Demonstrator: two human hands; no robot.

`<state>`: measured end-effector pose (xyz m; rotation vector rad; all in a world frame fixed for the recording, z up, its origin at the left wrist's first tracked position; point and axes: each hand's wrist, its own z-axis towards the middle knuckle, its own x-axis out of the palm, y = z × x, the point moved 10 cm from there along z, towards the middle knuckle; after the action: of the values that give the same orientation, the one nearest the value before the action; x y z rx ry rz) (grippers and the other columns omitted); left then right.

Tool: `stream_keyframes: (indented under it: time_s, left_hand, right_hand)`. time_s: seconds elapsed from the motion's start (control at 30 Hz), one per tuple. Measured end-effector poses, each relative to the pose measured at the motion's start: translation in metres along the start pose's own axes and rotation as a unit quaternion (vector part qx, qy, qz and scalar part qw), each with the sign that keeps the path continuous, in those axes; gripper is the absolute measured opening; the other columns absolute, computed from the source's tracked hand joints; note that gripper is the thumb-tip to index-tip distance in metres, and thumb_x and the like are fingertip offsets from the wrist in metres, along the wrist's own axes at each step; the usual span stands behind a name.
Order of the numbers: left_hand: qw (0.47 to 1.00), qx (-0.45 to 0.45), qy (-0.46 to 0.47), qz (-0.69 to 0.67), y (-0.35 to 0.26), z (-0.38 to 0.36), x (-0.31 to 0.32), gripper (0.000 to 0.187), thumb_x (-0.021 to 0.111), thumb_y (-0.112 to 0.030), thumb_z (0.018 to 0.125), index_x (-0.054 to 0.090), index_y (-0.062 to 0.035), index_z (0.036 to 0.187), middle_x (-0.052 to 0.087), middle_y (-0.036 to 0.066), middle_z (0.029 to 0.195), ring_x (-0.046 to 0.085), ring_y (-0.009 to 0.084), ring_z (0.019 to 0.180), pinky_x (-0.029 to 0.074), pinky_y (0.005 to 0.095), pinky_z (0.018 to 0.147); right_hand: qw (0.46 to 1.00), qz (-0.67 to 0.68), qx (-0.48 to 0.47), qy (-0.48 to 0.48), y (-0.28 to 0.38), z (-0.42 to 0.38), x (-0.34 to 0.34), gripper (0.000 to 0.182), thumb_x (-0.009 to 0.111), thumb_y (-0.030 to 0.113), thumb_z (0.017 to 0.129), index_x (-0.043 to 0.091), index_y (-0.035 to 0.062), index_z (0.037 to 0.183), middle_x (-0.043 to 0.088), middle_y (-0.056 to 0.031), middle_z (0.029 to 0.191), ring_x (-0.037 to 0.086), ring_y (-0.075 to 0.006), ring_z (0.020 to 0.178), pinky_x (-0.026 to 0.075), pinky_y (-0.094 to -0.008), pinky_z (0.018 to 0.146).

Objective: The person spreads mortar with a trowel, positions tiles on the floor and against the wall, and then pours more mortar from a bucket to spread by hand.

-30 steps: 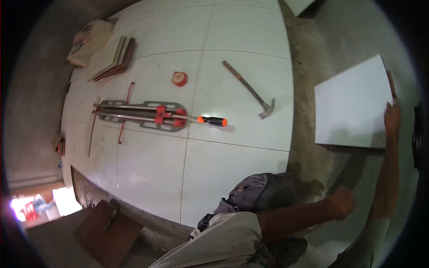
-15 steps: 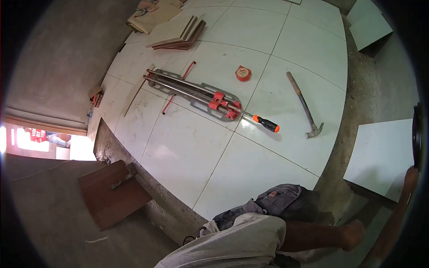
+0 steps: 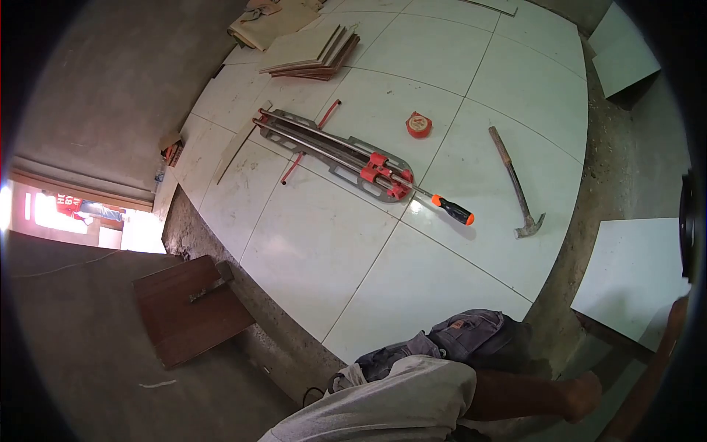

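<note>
My right hand [image 3: 677,318] is at the far right edge, beside a white tile [image 3: 630,269] with a dark underside. Its fingers are lost in the dark border, so its grip cannot be made out. My left hand is out of view. On the white tiled floor [image 3: 317,250] lies a red and grey tile cutter [image 3: 335,155] with an orange and black handle. A red tape measure [image 3: 419,124] sits above it, and a claw hammer [image 3: 513,180] lies to its right.
Stacked tiles [image 3: 313,53] and a cloth-like heap [image 3: 272,22] lie at the top left. A brown board [image 3: 188,313] holds a trowel-like tool at lower left. A bare leg [image 3: 523,394] and dark fabric [image 3: 471,335] are at the bottom. More white tiles [image 3: 622,51] lean at upper right.
The view has shifted, so the floor and tools appear farther right. My right hand is nearer the dark edge and shows less. The tools keep their places on the floor.
</note>
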<state>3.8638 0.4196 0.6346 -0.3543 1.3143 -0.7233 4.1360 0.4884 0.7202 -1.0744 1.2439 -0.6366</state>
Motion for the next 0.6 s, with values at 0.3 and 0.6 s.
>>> stream_keyframes:
  time_s: [0.3, 0.6]
  left_hand:
    - [0.986, -0.014, 0.15, -0.074, 0.003, 0.001, 0.001, 0.024, 0.06, -0.035, 0.068, 0.065, -0.0113, 0.068, 0.06, 0.007, 0.07, 0.057, 0.0214, 0.067, 0.039, 0.0349, 0.063]
    - [0.99, -0.019, 0.096, -0.105, 0.008, -0.01, -0.035, 0.026, 0.065, -0.033, 0.063, 0.064, -0.0071, 0.067, 0.059, 0.011, 0.07, 0.057, 0.0245, 0.068, 0.04, 0.037, 0.065]
  right_hand:
    - [0.998, -0.059, -0.002, -0.017, -0.002, 0.001, -0.005, 0.044, 0.035, 0.028, 0.091, 0.045, 0.0006, 0.123, 0.039, -0.0164, 0.132, 0.038, -0.0283, 0.121, 0.031, -0.039, 0.099]
    - [0.993, 0.047, 0.06, -0.09, -0.016, 0.019, 0.021, 0.047, 0.047, 0.022, 0.083, 0.045, -0.0098, 0.118, 0.05, -0.0194, 0.119, 0.052, -0.0327, 0.104, 0.04, -0.0416, 0.088]
